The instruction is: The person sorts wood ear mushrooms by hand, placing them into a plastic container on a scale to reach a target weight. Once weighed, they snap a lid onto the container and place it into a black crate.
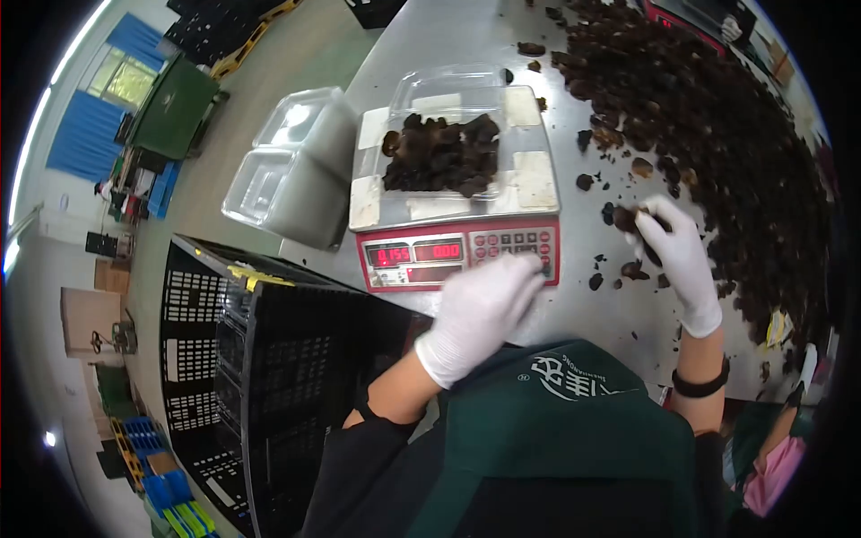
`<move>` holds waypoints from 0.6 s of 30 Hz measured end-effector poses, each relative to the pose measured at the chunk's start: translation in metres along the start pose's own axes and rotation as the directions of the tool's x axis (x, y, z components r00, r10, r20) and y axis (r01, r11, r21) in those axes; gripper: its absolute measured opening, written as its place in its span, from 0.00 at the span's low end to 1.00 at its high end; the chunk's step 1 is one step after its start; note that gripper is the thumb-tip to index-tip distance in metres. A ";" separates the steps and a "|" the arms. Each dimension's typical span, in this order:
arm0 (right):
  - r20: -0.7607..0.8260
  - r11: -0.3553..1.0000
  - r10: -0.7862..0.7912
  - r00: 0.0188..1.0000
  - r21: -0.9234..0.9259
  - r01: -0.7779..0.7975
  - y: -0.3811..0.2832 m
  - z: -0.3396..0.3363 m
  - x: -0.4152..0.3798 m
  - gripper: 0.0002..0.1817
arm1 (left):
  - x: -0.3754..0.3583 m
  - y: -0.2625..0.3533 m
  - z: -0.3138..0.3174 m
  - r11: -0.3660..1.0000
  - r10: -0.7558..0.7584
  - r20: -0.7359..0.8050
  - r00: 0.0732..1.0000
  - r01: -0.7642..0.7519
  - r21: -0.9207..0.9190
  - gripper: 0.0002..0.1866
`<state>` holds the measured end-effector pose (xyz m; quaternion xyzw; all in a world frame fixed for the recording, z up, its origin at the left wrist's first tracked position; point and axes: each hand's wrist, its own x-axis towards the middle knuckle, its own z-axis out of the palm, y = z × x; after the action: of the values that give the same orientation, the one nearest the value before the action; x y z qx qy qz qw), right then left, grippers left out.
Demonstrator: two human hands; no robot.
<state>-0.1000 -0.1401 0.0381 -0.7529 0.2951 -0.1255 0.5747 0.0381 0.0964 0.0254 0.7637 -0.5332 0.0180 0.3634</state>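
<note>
A clear plastic container (442, 90) with its lid folded back sits on the weighing scale (457, 215). Dark wood ear mushrooms (441, 160) fill its near half, and the scale's red display reads 0.155. My left hand (484, 309), in a white glove, hovers in front of the keypad with fingers curled together and slightly blurred; whether something is in them is hidden. To the right of the scale, my gloved right hand (674, 254) pinches a dark wood ear mushroom (649, 235) between thumb and fingers, above scattered pieces on the metal table.
A big heap of wood ear mushrooms (717, 117) covers the table's right side. Stacked clear containers (291, 184) stand left of the scale. A black crate (269, 377) is beside the table at my left. Another person's arm (778, 430) shows at the right edge.
</note>
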 end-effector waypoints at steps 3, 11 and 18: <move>0.016 0.972 -0.189 0.982 -0.136 0.190 -0.046 0.032 0.044 0.11 | 0.023 -0.048 -0.038 0.990 -0.011 -0.343 0.939 0.058 0.128 0.08; 0.273 0.558 -0.630 0.727 -0.492 0.668 -0.096 0.140 0.126 0.16 | 0.072 -0.115 -0.061 0.952 -0.111 -0.426 0.898 0.219 0.215 0.11; 0.290 0.775 -0.498 0.817 -0.274 0.570 -0.096 0.141 0.142 0.21 | 0.070 -0.120 -0.064 0.889 -0.284 -0.304 0.909 0.369 0.273 0.20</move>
<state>0.1161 -0.0967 0.0634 -0.9036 0.0259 -0.1531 0.3992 0.1908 0.0968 0.0371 0.8833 -0.3344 0.1417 0.2964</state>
